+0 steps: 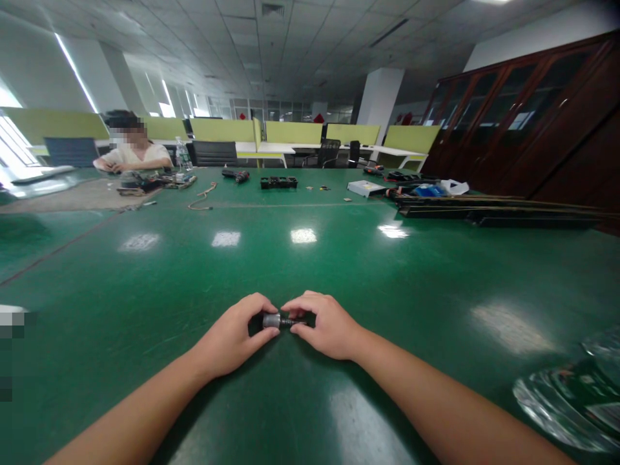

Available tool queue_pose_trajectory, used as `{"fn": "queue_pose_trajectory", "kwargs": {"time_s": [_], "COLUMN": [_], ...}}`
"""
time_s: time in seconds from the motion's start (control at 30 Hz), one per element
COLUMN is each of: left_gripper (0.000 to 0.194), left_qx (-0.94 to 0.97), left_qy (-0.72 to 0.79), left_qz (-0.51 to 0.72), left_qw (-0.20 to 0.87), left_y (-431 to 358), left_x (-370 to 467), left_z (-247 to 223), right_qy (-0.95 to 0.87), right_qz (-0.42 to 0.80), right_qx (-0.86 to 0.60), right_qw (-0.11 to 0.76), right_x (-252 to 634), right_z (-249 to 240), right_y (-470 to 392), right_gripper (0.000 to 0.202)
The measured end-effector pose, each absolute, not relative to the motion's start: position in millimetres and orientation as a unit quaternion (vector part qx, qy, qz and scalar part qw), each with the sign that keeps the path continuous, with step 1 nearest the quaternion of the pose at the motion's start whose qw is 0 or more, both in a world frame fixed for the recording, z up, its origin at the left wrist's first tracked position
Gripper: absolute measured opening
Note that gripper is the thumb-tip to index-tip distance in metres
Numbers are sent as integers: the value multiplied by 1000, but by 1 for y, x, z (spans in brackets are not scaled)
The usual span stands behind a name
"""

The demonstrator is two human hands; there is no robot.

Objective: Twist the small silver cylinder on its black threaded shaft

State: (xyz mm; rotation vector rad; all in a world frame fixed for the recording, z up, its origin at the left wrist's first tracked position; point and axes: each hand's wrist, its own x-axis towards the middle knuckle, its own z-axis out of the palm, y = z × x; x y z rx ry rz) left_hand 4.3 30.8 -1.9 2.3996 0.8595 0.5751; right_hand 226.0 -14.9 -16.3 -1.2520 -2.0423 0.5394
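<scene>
A small grey metal cylinder [272,321] with a thin, dark, ridged shaft [287,321] lies sideways at the table's near middle, low over or on the green surface. My left hand [245,328] curls around the cylinder, thumb below and fingers above. From the other side, my right hand [325,325] has its thumb and fingers closed about the shaft. The far end of the shaft is partly hidden inside my right hand. The part's exact kind is too small to make out.
Lying on its side at the right edge is a clear plastic bottle [571,400]. Long black rails [498,210], a white box [366,188] and a power drill [236,175] lie farther back. Across the table at the left, a person [135,148] sits behind assorted parts.
</scene>
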Motion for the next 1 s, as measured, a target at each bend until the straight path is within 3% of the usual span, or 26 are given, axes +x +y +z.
{"fn": "queue_pose_trajectory", "kwargs": {"time_s": [0.47, 1.0], "left_gripper": [16, 15], "left_qx": [891, 891], "left_qy": [302, 317], "left_qz": [211, 204], "left_qw": [267, 252], "left_y": [30, 28], "left_x": [3, 6], "left_z": [-3, -2], "right_qy": [-817, -831], "right_qz": [161, 143], "right_qx": [-460, -450], "right_qw": [308, 293], "right_x": [225, 224], "right_z": [-17, -20], "right_y": [-16, -15], "right_gripper": [17, 18]}}
